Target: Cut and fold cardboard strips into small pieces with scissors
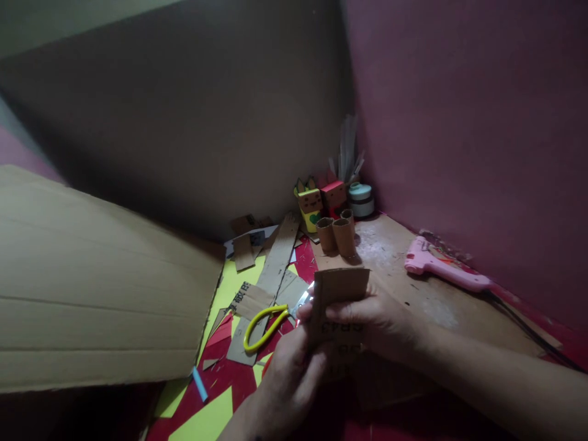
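Observation:
A brown piece of cardboard (342, 286) with dark printed lettering is held upright between both hands, low in the middle of the view. My left hand (294, 370) grips its left edge, the fingers partly hidden behind it. On the right side, my right hand (383, 315) clasps the same piece with the thumb across its front. Just beyond my left hand lie scissors (266, 331) with yellow handles, their blades partly covered by the cardboard. Several short cardboard tubes (344, 237) stand on the surface behind the held piece.
A pink glue gun (445, 269) with a black cord lies to the right. Cardboard and yellow paper scraps (206, 419) litter the red surface. Two small box figures (310, 208) and a lidded jar (361, 200) stand in the corner. A large cardboard sheet (101, 294) rises at left.

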The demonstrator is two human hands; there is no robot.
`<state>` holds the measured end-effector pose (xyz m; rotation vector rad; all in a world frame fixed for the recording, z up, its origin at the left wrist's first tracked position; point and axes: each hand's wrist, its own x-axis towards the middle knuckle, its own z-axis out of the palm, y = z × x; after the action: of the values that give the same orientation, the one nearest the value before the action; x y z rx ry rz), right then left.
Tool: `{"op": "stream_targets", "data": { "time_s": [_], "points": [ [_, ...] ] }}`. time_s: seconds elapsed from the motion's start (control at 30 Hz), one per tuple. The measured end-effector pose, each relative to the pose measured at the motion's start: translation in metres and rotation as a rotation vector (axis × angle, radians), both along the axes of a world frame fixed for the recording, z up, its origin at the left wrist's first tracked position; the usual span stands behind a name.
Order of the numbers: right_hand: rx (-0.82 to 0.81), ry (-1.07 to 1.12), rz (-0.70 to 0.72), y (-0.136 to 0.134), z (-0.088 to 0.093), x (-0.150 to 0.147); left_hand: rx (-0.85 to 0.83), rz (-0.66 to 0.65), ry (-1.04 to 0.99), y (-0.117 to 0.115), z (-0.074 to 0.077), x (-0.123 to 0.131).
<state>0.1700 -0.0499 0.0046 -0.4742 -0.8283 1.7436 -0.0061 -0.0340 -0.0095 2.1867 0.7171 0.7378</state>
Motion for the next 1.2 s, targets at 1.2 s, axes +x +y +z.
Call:
{"op": "stream_targets", "data": {
  "time_s": [1.2],
  "points": [
    [-0.379, 0.161, -0.072, 0.02, -0.013, 0.005, -0.98, 0.086, -0.26, -0.001, 0.015, 0.018]
  ]
}}
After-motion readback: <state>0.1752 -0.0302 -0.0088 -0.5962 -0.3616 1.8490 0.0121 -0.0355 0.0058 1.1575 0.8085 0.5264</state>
